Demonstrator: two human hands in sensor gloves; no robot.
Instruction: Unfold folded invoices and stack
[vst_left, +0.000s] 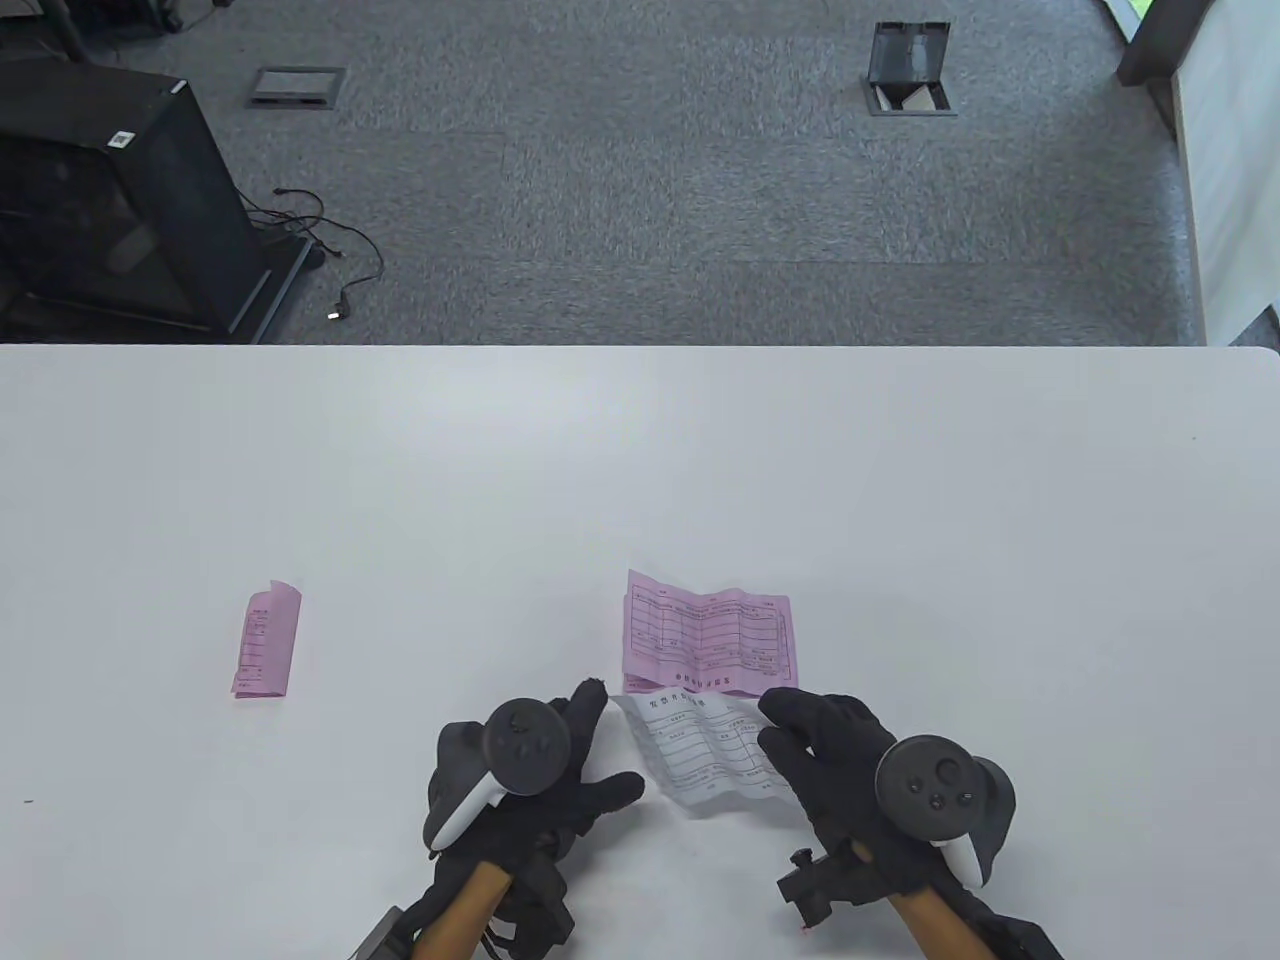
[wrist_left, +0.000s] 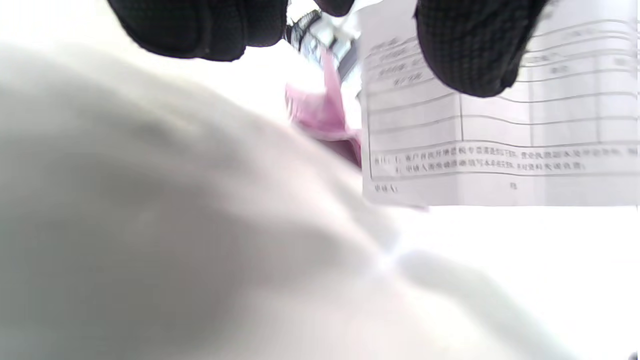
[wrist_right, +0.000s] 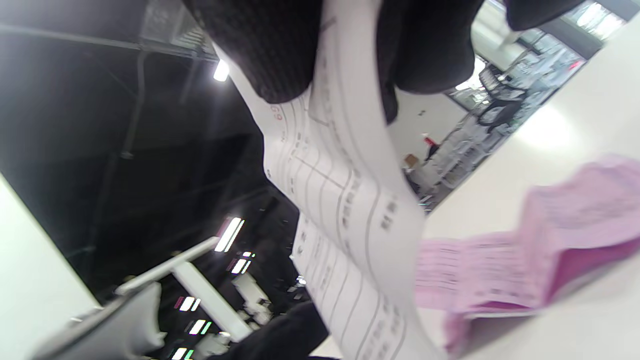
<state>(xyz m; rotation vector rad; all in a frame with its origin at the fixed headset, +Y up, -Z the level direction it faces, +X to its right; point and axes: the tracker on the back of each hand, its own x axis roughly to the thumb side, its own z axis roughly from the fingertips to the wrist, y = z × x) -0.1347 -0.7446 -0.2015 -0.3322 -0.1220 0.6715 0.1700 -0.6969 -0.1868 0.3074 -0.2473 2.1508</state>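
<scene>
An unfolded, creased white invoice (vst_left: 705, 752) is held just above the table (vst_left: 640, 450) near its front edge. My right hand (vst_left: 772, 722) pinches its right edge; in the right wrist view the sheet (wrist_right: 345, 210) runs up between the gloved fingers (wrist_right: 270, 50). My left hand (vst_left: 615, 737) is beside the sheet's left edge with fingers spread; in the left wrist view one fingertip (wrist_left: 475, 50) lies in front of the sheet (wrist_left: 500, 150). An unfolded pink invoice (vst_left: 705, 635) lies flat just beyond the white one. A folded pink invoice (vst_left: 267, 640) lies at the left.
The pink unfolded sheet also shows in the left wrist view (wrist_left: 325, 115) and the right wrist view (wrist_right: 500, 265). Beyond the table's far edge are grey carpet, a black cabinet (vst_left: 110, 200) and floor boxes.
</scene>
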